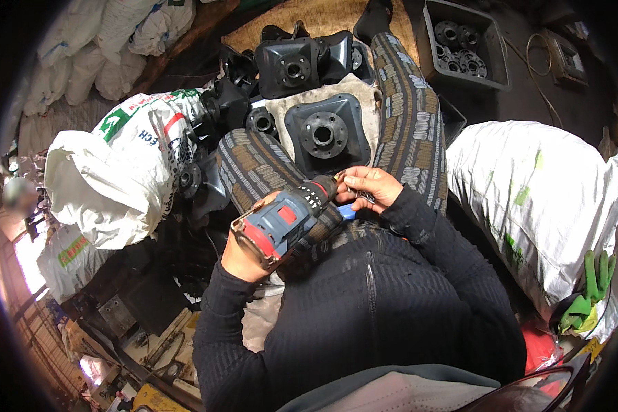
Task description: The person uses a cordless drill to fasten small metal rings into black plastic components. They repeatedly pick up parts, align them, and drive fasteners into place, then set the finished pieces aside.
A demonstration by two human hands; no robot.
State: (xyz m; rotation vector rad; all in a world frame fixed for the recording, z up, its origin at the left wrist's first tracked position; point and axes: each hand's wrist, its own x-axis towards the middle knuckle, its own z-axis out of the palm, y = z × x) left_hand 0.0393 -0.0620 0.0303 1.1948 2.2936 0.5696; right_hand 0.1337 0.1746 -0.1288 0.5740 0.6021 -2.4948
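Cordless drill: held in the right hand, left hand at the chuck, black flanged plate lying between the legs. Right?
Hands are swapped. The head view shows the left hand gripping the cordless drill and the right hand at the chuck. The black flanged plate does lie between the legs.

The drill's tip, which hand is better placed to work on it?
Right, probably. The right hand already pinches at the tip of the drill, while the left hand is wrapped around its grip, supporting it.

A big white woven sack (120, 172) with green, red and blue print lies at nine o'clock. Another white sack (539, 199) with pale green marks stands at three o'clock. More white bags (110, 41) are piled at eleven o'clock. A small white bag (69, 257) with red and green print sits at eight o'clock.
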